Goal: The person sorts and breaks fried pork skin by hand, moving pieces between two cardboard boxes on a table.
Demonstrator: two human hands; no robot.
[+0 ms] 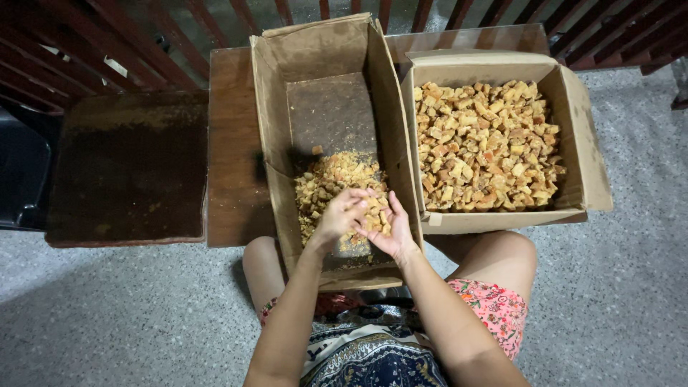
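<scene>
Here, both hands work over the left box [322, 107]: left hand [342, 215] pinches chunks [326, 183]; right hand [390, 231] lies open, cupping some.

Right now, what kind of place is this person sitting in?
Probably a porch or veranda at a home. There is a speckled grey stone floor, a dark red slatted railing, and two brown cardboard boxes of small tan chunks on a low dark wooden table.

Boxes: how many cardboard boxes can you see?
2. The nearly empty box is under both hands; the full box of brown chunks sits to its right, touching it.
</scene>
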